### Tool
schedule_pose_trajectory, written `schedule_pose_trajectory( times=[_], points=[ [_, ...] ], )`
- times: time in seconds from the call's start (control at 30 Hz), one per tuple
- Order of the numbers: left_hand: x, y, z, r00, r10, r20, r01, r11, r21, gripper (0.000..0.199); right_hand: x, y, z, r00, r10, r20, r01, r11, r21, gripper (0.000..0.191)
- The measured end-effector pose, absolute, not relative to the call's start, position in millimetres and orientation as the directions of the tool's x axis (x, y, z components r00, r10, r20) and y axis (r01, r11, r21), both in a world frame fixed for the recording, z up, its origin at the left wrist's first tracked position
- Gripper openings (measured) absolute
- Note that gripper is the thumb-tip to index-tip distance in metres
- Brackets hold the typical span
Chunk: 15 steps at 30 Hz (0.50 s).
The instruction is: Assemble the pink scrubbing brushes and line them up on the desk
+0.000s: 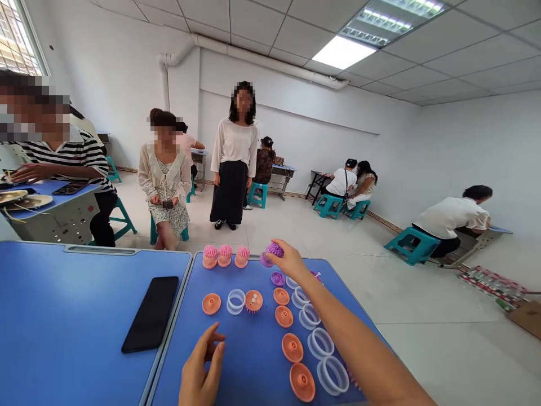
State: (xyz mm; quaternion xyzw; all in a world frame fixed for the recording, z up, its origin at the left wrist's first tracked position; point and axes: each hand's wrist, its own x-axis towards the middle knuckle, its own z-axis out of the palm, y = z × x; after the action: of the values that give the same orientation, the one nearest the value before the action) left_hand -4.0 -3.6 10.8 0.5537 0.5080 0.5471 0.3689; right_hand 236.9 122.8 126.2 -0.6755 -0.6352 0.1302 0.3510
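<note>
At the far edge of the blue table, my right hand [289,264] is closed on a purple round bristle brush [274,250], its knobbly dome facing up. My left hand [203,361] hovers near the front with thumb and fingers apart, holding nothing. Beyond it lie an orange round cap [211,304], a clear plastic ring [235,302] and an orange bristled piece [253,301] with bristles down. Three pink bristle brushes [225,255] stand at the far left. Below my right hand is a purple cap [278,278], then a column of several orange caps [292,347]. My right forearm partly covers the clear rings [332,375].
A black phone [151,314] lies on the adjoining blue table [63,327], left of the seam. Ahead, one person [234,152] stands and another [164,169] sits on a stool. Several other people sit at desks around the room. Cartons [524,316] lie on the floor at right.
</note>
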Motion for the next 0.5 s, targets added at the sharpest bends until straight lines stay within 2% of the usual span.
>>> schedule_pose_trajectory(
  times=[0.2,0.5],
  points=[
    [-2.5,-3.9,6.4,-0.15,0.964,0.22,0.149,-0.197,0.969,0.045,226.4,152.3,107.3,0.057,0.987,0.152,0.872,0.025,-0.489,0.027],
    [2.3,-3.9,4.0,-0.191,0.956,0.224,0.151,-0.197,0.969,0.044,218.7,167.3,85.6,0.043,0.993,0.111,0.909,0.007,-0.416,0.03]
  ],
)
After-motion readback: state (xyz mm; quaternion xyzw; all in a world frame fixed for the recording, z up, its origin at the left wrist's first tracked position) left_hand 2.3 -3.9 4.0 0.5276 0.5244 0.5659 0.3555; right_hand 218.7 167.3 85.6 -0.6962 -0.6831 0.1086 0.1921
